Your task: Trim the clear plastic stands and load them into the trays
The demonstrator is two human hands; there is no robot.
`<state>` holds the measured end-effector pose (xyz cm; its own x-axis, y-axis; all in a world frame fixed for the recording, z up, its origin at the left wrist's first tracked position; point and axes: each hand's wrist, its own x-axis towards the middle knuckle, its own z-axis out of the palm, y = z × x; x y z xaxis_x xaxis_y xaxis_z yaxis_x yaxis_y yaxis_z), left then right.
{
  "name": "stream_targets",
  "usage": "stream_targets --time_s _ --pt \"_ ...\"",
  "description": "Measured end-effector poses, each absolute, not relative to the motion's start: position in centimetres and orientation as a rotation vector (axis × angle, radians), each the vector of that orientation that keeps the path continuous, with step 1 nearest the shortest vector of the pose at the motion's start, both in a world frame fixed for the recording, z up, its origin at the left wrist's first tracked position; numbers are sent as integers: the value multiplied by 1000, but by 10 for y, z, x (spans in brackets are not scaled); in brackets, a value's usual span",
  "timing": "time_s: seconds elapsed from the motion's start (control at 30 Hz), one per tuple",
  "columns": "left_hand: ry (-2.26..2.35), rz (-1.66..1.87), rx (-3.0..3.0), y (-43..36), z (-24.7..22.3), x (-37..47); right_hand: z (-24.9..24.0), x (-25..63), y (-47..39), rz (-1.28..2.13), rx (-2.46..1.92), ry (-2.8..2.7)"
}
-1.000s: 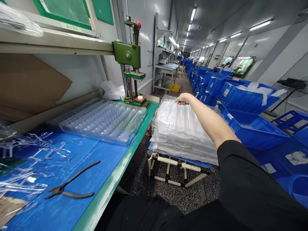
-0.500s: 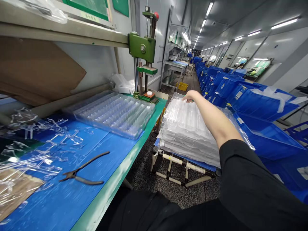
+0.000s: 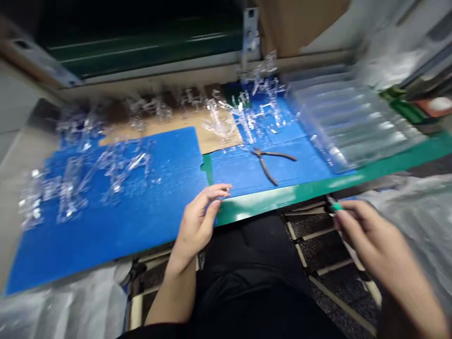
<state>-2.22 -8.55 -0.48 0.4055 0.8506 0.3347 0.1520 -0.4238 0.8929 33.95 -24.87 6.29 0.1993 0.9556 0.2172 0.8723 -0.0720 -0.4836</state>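
Note:
Over the front edge of the bench, my left hand (image 3: 198, 220) is closed in a pinch, with a small clear plastic piece (image 3: 228, 190) at its fingertips. My right hand (image 3: 372, 235), smeared by motion, grips a small green-handled tool (image 3: 336, 205) with a thin tip pointing toward the bench; its exact kind is too blurred to tell. Between and beyond the hands, a pair of cutting pliers (image 3: 262, 157) lies with its handles spread on the blue sheet (image 3: 240, 174). Clear plastic sprues with parts (image 3: 247, 113) are scattered behind the pliers.
A clear ridged tray (image 3: 360, 117) stands on the bench at right. More clear parts (image 3: 116, 165) lie on the left blue sheet (image 3: 155, 212), near brown cardboard (image 3: 190, 125). Stacked clear trays (image 3: 420, 221) stand low at right, others (image 3: 70, 306) at lower left.
The view has swung left and down to the bench. My right hand has come back from the tray stack and now holds the green-handled tool. My left hand has come into view.

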Motion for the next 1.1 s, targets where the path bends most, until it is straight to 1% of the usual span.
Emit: stream_targets --time_s 0.1,0.23,0.37,0.6,0.73,0.9,1.0,1.1 --pt "797 1072 1927 -91 -10 -29 37 261 -200 325 -1736 -1760" --pt "770 1215 2116 -98 -4 -36 44 218 -169 426 -1487 -1883" --pt "818 1270 2199 -102 -2 -40 50 209 -165 442 -1343 -2021" --pt "846 1266 2199 -104 2 -40 51 204 -165 564 -1299 -2103" --pt "840 1254 2186 -105 2 -40 52 208 -161 554 -1316 -2081" --pt "802 1234 2134 -109 3 -36 38 215 -145 539 -1444 -1986" --pt "798 1214 2049 -110 2 -33 36 217 -141 611 -1445 -1911" --pt "824 1181 1927 -110 2 -31 46 218 -148 705 -1381 -1888"
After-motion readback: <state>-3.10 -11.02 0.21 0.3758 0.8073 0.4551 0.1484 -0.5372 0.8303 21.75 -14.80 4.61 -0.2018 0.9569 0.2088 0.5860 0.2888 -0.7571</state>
